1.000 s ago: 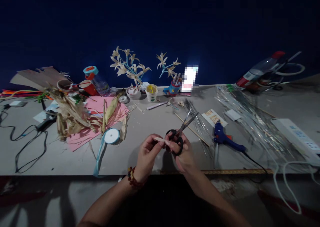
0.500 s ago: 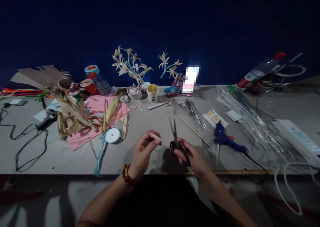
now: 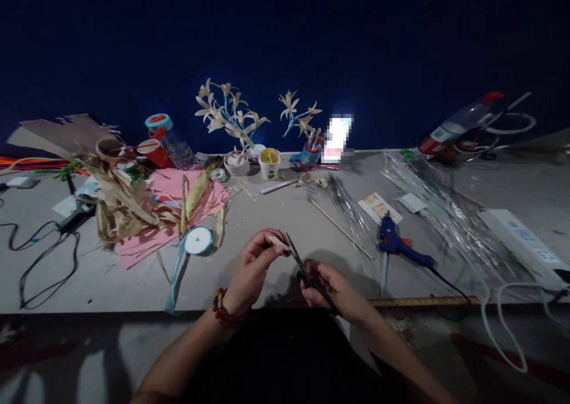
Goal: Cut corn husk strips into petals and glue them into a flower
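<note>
My left hand (image 3: 260, 258), with a beaded bracelet at its wrist, pinches a small pale piece of corn husk (image 3: 279, 243) between thumb and fingers. Black scissors (image 3: 307, 272) are gripped by my right hand (image 3: 329, 288). Their blades point up and left, with the tips at the edge of the husk piece; whether they touch it I cannot tell. Left of my hands lies a roll of light blue ribbon (image 3: 198, 241) with its tail hanging toward the table edge. Dried corn husks (image 3: 129, 193) are heaped on pink paper (image 3: 142, 247) farther left.
Husk flowers on blue stems (image 3: 231, 116) stand at the back by white cups (image 3: 269, 165). To the right lie a wooden stick (image 3: 341, 228), thin wires (image 3: 350, 208), a blue glue gun (image 3: 403, 244) and a white power strip (image 3: 521, 244). A bottle (image 3: 458, 125) leans at the back right.
The scissors have swung left, their tips now at the husk piece in my left hand, and the blades have come closer together. The view has shifted slightly.
</note>
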`<state>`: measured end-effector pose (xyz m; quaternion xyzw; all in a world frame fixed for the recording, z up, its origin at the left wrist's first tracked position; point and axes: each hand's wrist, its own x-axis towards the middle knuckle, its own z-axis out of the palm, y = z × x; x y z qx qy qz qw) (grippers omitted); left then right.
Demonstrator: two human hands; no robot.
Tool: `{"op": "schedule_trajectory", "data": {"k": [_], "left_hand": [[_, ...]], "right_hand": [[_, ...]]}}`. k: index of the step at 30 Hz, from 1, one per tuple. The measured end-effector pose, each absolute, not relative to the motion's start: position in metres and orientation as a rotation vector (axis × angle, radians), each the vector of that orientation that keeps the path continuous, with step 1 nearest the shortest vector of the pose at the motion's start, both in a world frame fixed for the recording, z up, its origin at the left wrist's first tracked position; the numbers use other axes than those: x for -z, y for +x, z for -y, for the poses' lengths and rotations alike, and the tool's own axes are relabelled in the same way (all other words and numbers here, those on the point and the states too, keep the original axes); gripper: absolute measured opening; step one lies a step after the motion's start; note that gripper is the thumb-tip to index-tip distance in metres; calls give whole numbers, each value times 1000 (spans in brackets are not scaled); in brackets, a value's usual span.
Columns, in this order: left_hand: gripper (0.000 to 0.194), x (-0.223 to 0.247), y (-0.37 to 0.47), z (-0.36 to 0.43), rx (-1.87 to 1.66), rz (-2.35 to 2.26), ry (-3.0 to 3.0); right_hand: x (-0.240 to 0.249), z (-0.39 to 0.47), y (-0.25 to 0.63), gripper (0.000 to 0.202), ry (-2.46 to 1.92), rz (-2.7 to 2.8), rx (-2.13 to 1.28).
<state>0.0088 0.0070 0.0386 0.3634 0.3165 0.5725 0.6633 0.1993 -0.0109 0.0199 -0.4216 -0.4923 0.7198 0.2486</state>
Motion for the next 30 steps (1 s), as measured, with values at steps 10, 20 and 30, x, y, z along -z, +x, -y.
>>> {"op": "schedule_trajectory", "data": {"k": [10,20,30], "left_hand": [[8,-38,7,-7,-1266,-724,845],[9,-38,3,-5,-1247,-754,873],[10,-38,-7,-7,-1179,-787,978]], "right_hand": [[-27,11,198,49,-1259,1365,-1941],[-23,11,200,49,-1287,1423,-1897],[-23,11,201,50,-1296,1498,-1847]]}}
